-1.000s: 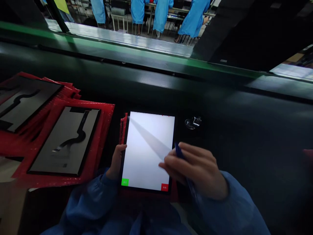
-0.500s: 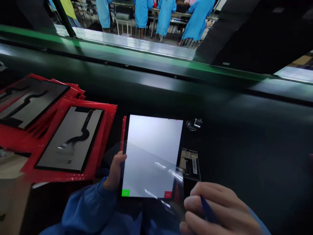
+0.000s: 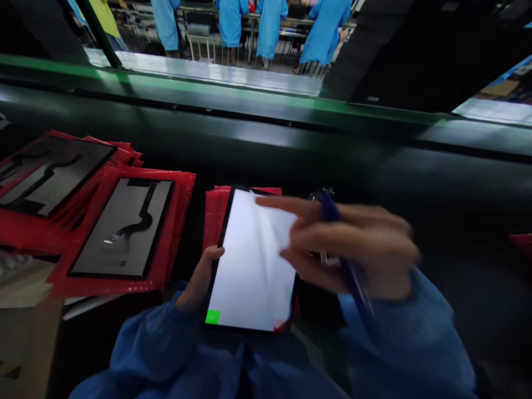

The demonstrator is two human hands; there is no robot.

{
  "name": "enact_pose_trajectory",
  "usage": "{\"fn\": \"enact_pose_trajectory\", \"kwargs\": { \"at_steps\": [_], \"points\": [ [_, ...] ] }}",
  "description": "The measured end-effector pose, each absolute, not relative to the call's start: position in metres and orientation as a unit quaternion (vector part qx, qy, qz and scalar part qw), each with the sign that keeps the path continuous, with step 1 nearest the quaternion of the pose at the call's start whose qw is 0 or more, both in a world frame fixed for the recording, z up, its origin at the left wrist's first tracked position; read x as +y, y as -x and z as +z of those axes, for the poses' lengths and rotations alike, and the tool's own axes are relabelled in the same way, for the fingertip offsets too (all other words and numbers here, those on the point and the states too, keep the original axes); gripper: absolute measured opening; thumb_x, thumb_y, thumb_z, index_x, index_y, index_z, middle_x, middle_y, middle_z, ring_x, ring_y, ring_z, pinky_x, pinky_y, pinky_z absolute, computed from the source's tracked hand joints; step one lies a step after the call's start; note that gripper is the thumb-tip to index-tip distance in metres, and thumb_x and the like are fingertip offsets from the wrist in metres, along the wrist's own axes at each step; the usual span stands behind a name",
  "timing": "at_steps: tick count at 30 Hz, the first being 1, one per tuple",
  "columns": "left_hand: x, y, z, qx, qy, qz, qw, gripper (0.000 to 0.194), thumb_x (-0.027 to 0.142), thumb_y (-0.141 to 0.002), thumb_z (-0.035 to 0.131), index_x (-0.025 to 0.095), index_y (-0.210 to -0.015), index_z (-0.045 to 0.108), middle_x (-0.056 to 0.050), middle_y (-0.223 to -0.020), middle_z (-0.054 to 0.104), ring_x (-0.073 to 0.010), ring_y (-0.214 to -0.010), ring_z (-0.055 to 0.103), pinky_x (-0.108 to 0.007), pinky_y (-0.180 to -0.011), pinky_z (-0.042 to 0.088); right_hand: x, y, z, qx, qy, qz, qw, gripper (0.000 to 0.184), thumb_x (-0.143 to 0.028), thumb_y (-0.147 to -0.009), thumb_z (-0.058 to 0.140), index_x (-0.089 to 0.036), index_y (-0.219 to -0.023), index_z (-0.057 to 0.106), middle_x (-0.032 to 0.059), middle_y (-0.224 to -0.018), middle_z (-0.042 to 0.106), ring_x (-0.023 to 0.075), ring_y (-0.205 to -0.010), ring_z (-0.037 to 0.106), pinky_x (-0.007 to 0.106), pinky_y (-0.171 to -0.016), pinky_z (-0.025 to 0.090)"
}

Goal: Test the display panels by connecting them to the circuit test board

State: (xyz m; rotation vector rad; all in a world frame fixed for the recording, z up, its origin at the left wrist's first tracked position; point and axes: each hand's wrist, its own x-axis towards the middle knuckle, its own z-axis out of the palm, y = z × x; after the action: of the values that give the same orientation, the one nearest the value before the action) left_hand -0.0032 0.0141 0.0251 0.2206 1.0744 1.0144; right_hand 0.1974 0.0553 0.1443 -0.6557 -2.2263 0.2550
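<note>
Our left hand (image 3: 200, 275) firmly holds the edge of a lit display panel (image 3: 249, 260), its long axis pointing away from us, far end leaning slightly right; our right hand (image 3: 353, 244), blurred, closes on a blue pen (image 3: 351, 277) over the panel.

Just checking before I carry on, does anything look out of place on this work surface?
The upper stack of red sleeves on the left looks untidy: its edges fan out unevenly, unlike the neater sleeve in front. The white screen in the left hand shows no obvious damage, though glare and the blurred right hand holding a pen limit what shows.
</note>
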Motion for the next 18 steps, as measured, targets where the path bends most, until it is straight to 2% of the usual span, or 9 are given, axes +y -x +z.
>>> {"fn": "enact_pose_trajectory", "kwargs": {
  "at_steps": [2, 5, 7, 8, 9, 11, 13, 15, 18],
  "points": [
    [0.011, 0.0, 0.027, 0.496, -0.124, 0.441, 0.738, 0.024, 0.037, -0.051, 0.077, 0.016, -0.053, 0.065, -0.001, -0.046, 0.062, -0.0138, -0.041, 0.053, -0.023, -0.041, 0.039, 0.083, -0.181, 0.142, -0.832, 0.247, 0.178, 0.464, 0.022, -0.018, -0.091, 0.065, -0.024, -0.071, 0.057, -0.0018, -0.075, 0.072, 0.0133, -0.067, 0.07, 0.024, -0.055, 0.055],
    [0.004, 0.001, 0.03, 0.483, -0.126, 0.398, 0.77, 0.026, 0.039, -0.055, 0.077, 0.016, -0.054, 0.064, -0.001, -0.046, 0.06, -0.0123, -0.04, 0.051, -0.023, -0.041, 0.039, 0.108, -0.178, 0.131, -0.724, 0.325, 0.274, 0.543, 0.026, -0.027, -0.094, 0.065, -0.022, -0.07, 0.055, -0.0024, -0.069, 0.067, 0.0122, -0.059, 0.066, 0.027, -0.057, 0.056],
    [0.001, 0.005, 0.031, 0.474, -0.124, 0.386, 0.781, 0.026, 0.04, -0.06, 0.076, 0.017, -0.057, 0.065, -0.001, -0.047, 0.061, -0.0132, -0.042, 0.051, -0.025, -0.044, 0.041, 0.113, -0.189, 0.121, -0.688, 0.32, 0.348, 0.551, 0.019, -0.033, -0.093, 0.066, -0.023, -0.08, 0.057, -0.0015, -0.077, 0.07, 0.014, -0.068, 0.07, 0.03, -0.068, 0.061],
    [0.0, 0.007, 0.031, 0.477, -0.127, 0.398, 0.774, 0.023, 0.038, -0.064, 0.075, 0.017, -0.058, 0.065, -0.001, -0.049, 0.062, -0.0137, -0.043, 0.052, -0.025, -0.046, 0.043, 0.112, -0.196, 0.114, -0.692, 0.304, 0.377, 0.535, 0.016, -0.035, -0.09, 0.07, -0.024, -0.09, 0.059, -0.0004, -0.088, 0.072, 0.0166, -0.08, 0.073, 0.034, -0.079, 0.062],
    [-0.001, 0.009, 0.03, 0.483, -0.13, 0.418, 0.758, 0.021, 0.036, -0.066, 0.074, 0.018, -0.059, 0.065, -0.001, -0.051, 0.063, -0.014, -0.045, 0.052, -0.026, -0.047, 0.043, 0.111, -0.204, 0.108, -0.708, 0.292, 0.392, 0.51, 0.028, -0.036, -0.085, 0.077, -0.027, -0.103, 0.058, 0.0011, -0.101, 0.073, 0.0201, -0.095, 0.074, 0.04, -0.092, 0.061],
    [0.0, 0.012, 0.029, 0.498, -0.135, 0.453, 0.727, 0.017, 0.032, -0.07, 0.072, 0.018, -0.061, 0.066, -0.002, -0.054, 0.066, -0.0154, -0.049, 0.056, -0.026, -0.048, 0.044, 0.105, -0.215, 0.098, -0.759, 0.3, 0.368, 0.445, 0.074, -0.037, -0.069, 0.09, -0.033, -0.13, 0.049, 0.0044, -0.126, 0.068, 0.0279, -0.12, 0.066, 0.053, -0.11, 0.05],
    [0.002, 0.014, 0.027, 0.495, -0.124, 0.457, 0.728, 0.017, 0.032, -0.069, 0.073, 0.018, -0.061, 0.066, -0.003, -0.054, 0.066, -0.0172, -0.051, 0.058, -0.026, -0.048, 0.044, 0.102, -0.22, 0.09, -0.798, 0.339, 0.307, 0.392, 0.103, -0.037, -0.061, 0.095, -0.036, -0.147, 0.038, 0.0072, -0.137, 0.062, 0.0335, -0.132, 0.057, 0.061, -0.116, 0.041],
    [0.004, 0.013, 0.028, 0.493, -0.098, 0.447, 0.74, 0.018, 0.032, -0.065, 0.074, 0.018, -0.059, 0.064, -0.002, -0.05, 0.063, -0.0178, -0.047, 0.057, -0.027, -0.046, 0.043, 0.102, -0.22, 0.088, -0.811, 0.349, 0.284, 0.374, 0.108, -0.04, -0.063, 0.094, -0.036, -0.152, 0.033, 0.008, -0.139, 0.061, 0.0353, -0.134, 0.055, 0.063, -0.116, 0.039],
    [0.007, 0.013, 0.036, 0.505, -0.069, 0.447, 0.735, 0.018, 0.031, -0.064, 0.075, 0.019, -0.058, 0.063, 0.0, -0.051, 0.064, -0.0172, -0.045, 0.058, -0.027, -0.044, 0.044, 0.11, -0.22, 0.087, -0.794, 0.305, 0.329, 0.411, 0.09, -0.044, -0.074, 0.086, -0.037, -0.15, 0.038, 0.006, -0.136, 0.064, 0.0303, -0.126, 0.062, 0.056, -0.114, 0.045]
  ]
}}
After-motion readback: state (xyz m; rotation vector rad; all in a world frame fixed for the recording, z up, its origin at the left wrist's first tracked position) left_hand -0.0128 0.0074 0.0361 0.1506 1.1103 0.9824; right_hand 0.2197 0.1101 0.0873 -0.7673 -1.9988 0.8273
